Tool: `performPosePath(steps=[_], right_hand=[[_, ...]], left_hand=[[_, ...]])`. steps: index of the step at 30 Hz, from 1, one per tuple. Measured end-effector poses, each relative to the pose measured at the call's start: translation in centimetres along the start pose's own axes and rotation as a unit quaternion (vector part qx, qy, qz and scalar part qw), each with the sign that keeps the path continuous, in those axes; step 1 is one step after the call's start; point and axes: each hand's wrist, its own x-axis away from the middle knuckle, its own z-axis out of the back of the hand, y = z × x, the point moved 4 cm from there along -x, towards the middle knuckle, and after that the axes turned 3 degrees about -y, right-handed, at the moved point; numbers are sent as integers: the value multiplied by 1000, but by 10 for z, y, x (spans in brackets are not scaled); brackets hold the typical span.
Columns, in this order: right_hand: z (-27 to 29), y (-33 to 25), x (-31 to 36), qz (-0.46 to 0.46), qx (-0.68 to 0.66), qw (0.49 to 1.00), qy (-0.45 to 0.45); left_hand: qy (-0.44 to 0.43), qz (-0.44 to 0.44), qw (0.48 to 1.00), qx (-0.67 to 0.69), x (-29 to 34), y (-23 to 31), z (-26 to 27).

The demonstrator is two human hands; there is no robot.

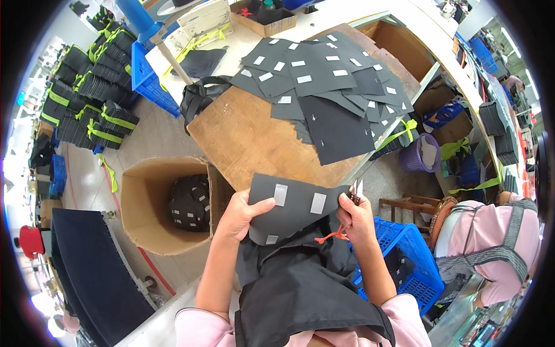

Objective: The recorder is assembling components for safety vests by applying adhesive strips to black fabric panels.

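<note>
Between my hands is a dark grey sheet panel (298,202) with three pale rectangular patches. My left hand (243,211) pinches its left edge, thumb on top beside one patch. My right hand (357,218) closes on the panel's right corner and also holds small thread snips (357,188), whose metal tips point away from me. An orange cord (332,235) hangs by that hand. Beyond the panel, a wooden board (248,136) bears a loose pile of similar patched panels (324,72); a plain dark panel (337,130) lies at the pile's near edge.
At left stands an open cardboard box (144,217) holding patched dark pieces (191,202). A blue crate (419,260) sits by my right arm, close to a person in pink (491,237). Bundled dark stacks (95,87) fill the far left. A purple basket (419,156) is right of the table.
</note>
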Motion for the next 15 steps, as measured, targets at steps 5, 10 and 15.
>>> performPosePath(steps=[5,10,15], right_hand=[[11,-27,5,209,341,907,134],[-69,-43,27,376,516,763,-97],[-83,-42,15,346,584,728,-94]], left_hand=[[72,-43,991,-105,3,15,-22],[67,-78,991,-82,7,10,-38],[103,-133,965,-202,18,19,-55]])
